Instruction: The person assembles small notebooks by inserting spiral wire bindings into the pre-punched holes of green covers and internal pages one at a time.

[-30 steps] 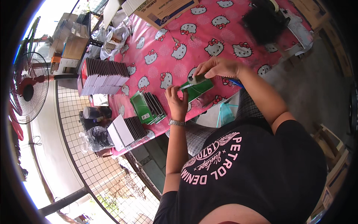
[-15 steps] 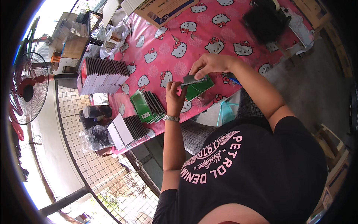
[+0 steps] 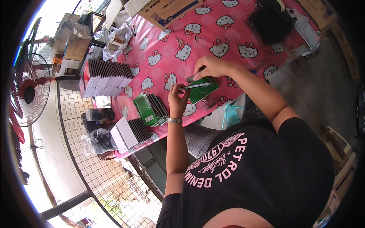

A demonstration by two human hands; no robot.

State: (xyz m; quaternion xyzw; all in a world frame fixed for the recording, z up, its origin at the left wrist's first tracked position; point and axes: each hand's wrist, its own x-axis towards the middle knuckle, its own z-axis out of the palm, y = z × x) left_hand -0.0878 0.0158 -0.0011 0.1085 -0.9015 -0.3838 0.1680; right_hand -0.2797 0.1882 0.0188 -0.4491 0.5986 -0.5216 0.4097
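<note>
My left hand (image 3: 178, 98), a metal watch on its wrist, pinches the left end of a small spiral-bound notebook (image 3: 197, 86). The notebook is tilted so its coil edge shows. Just above it, my right hand (image 3: 210, 67) is closed, fingers curled. A blurred dark piece (image 3: 191, 79) sits below the right fingertips; whether it is a cover or a tool I cannot tell. Beneath the notebook lies a green notebook (image 3: 205, 92), partly covered. To the left of my left hand, a row of green spiral notebooks (image 3: 143, 110) leans together.
A tall row of dark-covered notebooks (image 3: 108, 78) stands at the left, and a shorter row (image 3: 131, 133) stands nearer. A cardboard box (image 3: 167, 13) sits at the far side of the pink tablecloth (image 3: 159, 70). A black object (image 3: 270, 22) is at far right, a fan (image 3: 30, 89) far left.
The held notebook has turned more edge-on, so its dark face shows less. My right hand has shifted slightly up and left, off the notebook's right end.
</note>
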